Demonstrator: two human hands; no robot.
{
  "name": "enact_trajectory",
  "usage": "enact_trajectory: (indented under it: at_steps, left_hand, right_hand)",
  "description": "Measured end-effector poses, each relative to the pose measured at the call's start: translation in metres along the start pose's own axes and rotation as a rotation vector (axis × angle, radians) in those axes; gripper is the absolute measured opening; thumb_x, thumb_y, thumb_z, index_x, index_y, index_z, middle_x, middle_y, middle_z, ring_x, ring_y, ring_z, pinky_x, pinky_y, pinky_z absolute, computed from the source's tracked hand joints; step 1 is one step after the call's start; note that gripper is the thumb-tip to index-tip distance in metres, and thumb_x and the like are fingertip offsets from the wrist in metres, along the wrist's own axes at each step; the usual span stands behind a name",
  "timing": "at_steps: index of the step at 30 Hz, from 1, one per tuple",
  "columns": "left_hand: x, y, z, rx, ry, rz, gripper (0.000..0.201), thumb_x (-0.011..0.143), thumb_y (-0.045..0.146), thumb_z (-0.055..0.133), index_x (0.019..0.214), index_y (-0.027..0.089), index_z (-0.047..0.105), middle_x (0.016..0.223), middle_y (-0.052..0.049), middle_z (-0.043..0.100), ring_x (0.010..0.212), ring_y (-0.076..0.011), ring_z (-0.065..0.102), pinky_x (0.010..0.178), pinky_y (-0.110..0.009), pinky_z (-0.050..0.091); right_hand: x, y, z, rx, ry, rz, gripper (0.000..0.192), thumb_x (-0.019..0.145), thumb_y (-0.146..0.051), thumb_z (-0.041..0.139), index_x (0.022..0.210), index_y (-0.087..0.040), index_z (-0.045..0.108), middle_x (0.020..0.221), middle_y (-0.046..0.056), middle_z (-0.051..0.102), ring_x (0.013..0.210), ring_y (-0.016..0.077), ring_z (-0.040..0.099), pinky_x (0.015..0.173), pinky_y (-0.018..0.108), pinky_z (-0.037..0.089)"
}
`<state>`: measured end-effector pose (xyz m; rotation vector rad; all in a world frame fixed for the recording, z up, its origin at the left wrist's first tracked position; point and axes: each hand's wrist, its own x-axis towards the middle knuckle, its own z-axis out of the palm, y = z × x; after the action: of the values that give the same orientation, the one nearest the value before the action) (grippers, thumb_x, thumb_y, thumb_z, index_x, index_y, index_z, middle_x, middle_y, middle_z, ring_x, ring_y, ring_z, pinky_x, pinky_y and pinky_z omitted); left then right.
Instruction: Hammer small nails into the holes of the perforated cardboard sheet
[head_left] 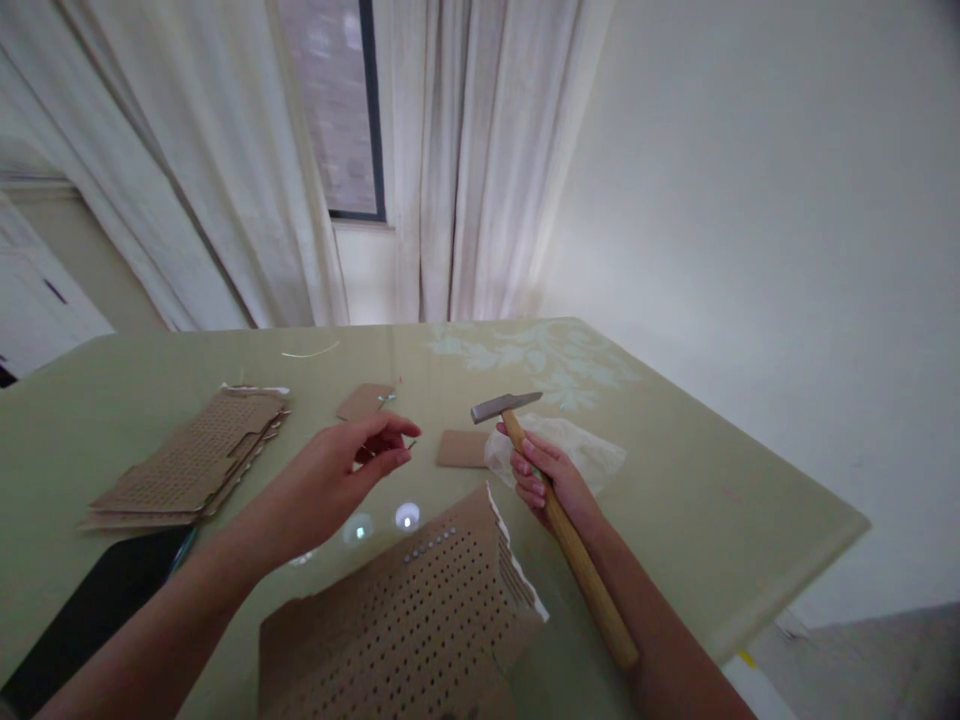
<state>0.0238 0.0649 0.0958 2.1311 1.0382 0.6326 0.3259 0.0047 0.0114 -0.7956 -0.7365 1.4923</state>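
My right hand (551, 470) is wrapped round the upper wooden handle of a hammer (577, 545), its metal head pointing up and away from me. My left hand (360, 465) pinches a small thin nail (412, 445) between thumb and fingertips, above the table. Below and between the hands lies a stack of brown cardboard sheets (405, 630) punched with rows of holes. A short row of shiny nail heads (430, 545) shows near its far edge. Neither hand touches this stack.
Another stack of perforated cardboard (195, 455) lies at the left, beside a black flat object (105, 600). Beyond my hands are a small cardboard piece with bits of metal on it (366, 400), a second cardboard piece (461, 449) and a clear plastic bag (592, 445) on the green table (720, 500).
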Motion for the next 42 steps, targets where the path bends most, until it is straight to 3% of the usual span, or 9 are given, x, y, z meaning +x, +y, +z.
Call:
enact_trajectory:
  at_steps: [3, 6, 15, 42]
  left_hand:
    - [-0.01, 0.034, 0.011, -0.14, -0.049, 0.058, 0.022, 0.096, 0.042, 0.063, 0.1, 0.025, 0.076, 0.095, -0.001, 0.08, 0.088, -0.0211, 0.072, 0.078, -0.03, 0.055]
    - [-0.014, 0.046, 0.022, -0.105, -0.142, 0.066, 0.02, 0.097, 0.036, 0.062, 0.093, 0.025, 0.078, 0.09, 0.001, 0.081, 0.083, -0.0194, 0.072, 0.075, -0.029, 0.053]
    - [-0.013, 0.044, 0.032, -0.016, -0.207, 0.077, 0.019, 0.099, 0.029, 0.059, 0.093, 0.025, 0.077, 0.087, 0.004, 0.079, 0.08, -0.0171, 0.069, 0.075, -0.027, 0.048]
    - [-0.015, 0.045, 0.034, 0.036, -0.191, 0.106, 0.019, 0.102, 0.023, 0.057, 0.096, 0.025, 0.075, 0.093, 0.004, 0.079, 0.084, -0.0166, 0.068, 0.08, -0.028, 0.046]
  right_hand:
    - [-0.002, 0.0, 0.005, 0.009, -0.007, 0.013, 0.046, 0.087, -0.035, 0.084, 0.128, -0.018, 0.072, 0.069, -0.007, 0.052, 0.043, 0.0035, 0.033, 0.035, 0.013, 0.03]
    - [-0.003, -0.001, 0.009, 0.013, -0.009, 0.023, 0.045, 0.085, -0.034, 0.085, 0.125, -0.017, 0.073, 0.069, -0.007, 0.053, 0.043, 0.0036, 0.034, 0.035, 0.013, 0.03]
    - [-0.003, -0.003, 0.011, 0.024, 0.001, 0.002, 0.046, 0.085, -0.034, 0.086, 0.125, -0.018, 0.072, 0.068, -0.007, 0.052, 0.043, 0.0031, 0.033, 0.035, 0.013, 0.028]
    - [-0.003, -0.004, 0.012, 0.002, -0.019, 0.005, 0.048, 0.081, -0.039, 0.09, 0.122, -0.018, 0.073, 0.068, -0.008, 0.053, 0.042, 0.002, 0.033, 0.035, 0.012, 0.03]
